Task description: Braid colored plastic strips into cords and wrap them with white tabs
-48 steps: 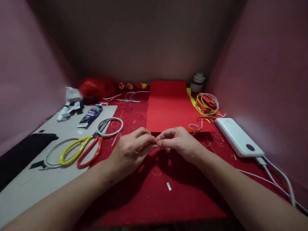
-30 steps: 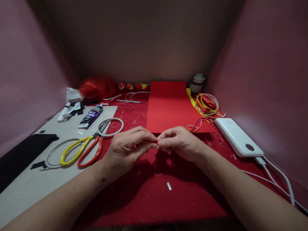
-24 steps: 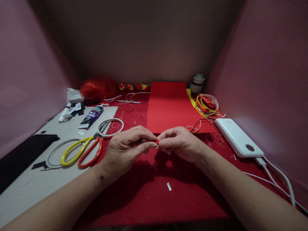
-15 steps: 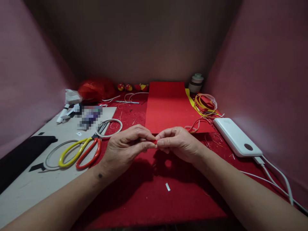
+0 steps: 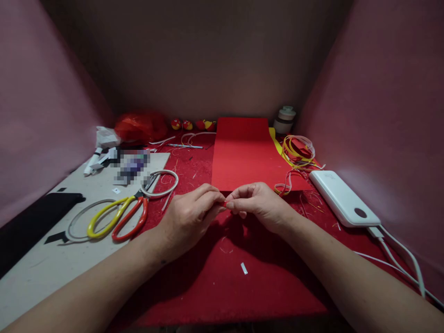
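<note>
A tiny red piece (image 5: 225,204) is pinched between the fingertips of both hands, above the red cloth (image 5: 222,296). My left hand (image 5: 194,210) holds it from the left, with the back of the hand turned up. From the right, my right hand (image 5: 258,206) grips it between thumb and index finger. The fingertips of the two hands nearly meet and hide most of the piece. Just beyond them lies a ribbed red sheet (image 5: 244,155). A small white strip (image 5: 244,268) rests on the cloth nearer to me.
On the left board (image 5: 38,286) lie scissors (image 5: 130,219) with yellow and red handles. Coiled strips (image 5: 298,151) and a white power bank (image 5: 343,199) with cables are at the right. Behind stand a red bag (image 5: 140,126), small red-yellow figures (image 5: 176,124) and a jar (image 5: 285,120).
My left hand has rolled over so that its back faces up more, its fingers still at the red piece. My right hand has barely moved. The whole view has shifted slightly.
</note>
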A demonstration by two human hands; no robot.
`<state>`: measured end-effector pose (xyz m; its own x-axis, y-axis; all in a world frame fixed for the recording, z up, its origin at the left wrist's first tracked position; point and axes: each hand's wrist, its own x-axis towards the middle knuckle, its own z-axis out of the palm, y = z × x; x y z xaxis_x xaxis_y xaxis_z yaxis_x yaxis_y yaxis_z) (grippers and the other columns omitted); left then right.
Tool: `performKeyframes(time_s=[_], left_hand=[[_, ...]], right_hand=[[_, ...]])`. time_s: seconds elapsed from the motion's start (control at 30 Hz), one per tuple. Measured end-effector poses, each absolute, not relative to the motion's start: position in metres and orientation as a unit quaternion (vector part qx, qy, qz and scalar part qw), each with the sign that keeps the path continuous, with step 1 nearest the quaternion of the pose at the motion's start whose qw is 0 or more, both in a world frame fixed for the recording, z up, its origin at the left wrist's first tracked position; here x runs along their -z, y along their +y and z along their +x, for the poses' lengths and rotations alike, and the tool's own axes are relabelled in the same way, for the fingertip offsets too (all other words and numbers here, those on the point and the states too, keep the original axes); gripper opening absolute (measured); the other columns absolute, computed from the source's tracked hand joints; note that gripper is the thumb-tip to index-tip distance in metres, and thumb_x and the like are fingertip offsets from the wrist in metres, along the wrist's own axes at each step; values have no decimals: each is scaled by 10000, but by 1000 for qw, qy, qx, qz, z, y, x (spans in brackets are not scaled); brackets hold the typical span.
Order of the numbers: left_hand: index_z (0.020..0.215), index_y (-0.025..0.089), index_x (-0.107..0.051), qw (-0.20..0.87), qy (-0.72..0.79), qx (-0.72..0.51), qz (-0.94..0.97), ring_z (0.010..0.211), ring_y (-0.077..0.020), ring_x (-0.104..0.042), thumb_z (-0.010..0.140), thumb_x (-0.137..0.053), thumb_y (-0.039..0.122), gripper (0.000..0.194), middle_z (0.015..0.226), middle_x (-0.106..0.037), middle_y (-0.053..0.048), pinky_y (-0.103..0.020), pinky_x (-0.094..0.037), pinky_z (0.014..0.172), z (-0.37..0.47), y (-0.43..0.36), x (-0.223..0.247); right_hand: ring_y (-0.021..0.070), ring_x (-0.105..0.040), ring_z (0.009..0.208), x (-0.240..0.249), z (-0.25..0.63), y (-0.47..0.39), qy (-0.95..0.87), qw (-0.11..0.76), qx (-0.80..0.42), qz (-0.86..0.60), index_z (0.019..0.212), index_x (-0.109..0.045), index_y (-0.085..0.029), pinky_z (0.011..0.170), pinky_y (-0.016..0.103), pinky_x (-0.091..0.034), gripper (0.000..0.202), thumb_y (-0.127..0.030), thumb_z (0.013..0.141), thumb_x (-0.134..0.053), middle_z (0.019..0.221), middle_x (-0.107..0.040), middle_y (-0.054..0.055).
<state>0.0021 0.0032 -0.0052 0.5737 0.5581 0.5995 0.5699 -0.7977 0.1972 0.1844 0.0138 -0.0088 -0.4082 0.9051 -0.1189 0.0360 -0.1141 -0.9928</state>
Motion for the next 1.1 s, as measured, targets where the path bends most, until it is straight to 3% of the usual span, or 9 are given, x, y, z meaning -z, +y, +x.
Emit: performKeyframes(time_s=[0.17, 0.5, 0.83, 0.93, 1.1], left_hand=[[827, 144, -628, -21, -333, 318, -887, 674, -106, -581, 857, -524, 183, 114, 791, -613, -41, -198, -454, 596, 0, 3, 3], [765, 150, -654, -270, -324, 429, -799, 699, -119, -564, 770, -648, 150, 8, 739, -610, -19, -234, -451, 650, 0, 0, -12], [732, 147, -671, -369, -338, 456, -736, 700, -120, -570, 706, -701, 145, 40, 745, -596, -17, -230, -457, 639, 4, 0, -11], [762, 146, -653, -321, -333, 440, -770, 678, -116, -565, 753, -660, 170, 27, 733, -599, -21, -226, -464, 618, 3, 3, -6], [824, 140, -614, -51, -325, 354, -876, 682, -125, -567, 867, -479, 170, 145, 770, -613, -56, -224, -459, 604, 2, 6, 12]], right_hand=[[78, -425, 486, 10, 186, 13, -567, 344, -622, -417, 657, -678, -135, 511, 244, -313, 102, -235, 651, -700, 529, -548, -13], [73, -437, 486, 10, 187, 11, -535, 378, -675, -340, 710, -692, -129, 509, 235, -312, 150, -258, 655, -745, 544, -577, -11], [72, -417, 502, 15, 184, 9, -507, 386, -709, -303, 721, -695, -130, 524, 234, -307, 160, -262, 647, -747, 570, -558, -9], [69, -407, 498, 13, 180, 9, -502, 398, -689, -338, 687, -672, -137, 517, 230, -300, 172, -277, 629, -753, 578, -551, -14], [78, -394, 501, 7, 175, 8, -543, 376, -600, -452, 585, -623, -140, 508, 235, -280, 237, -301, 543, -793, 542, -527, -22]])
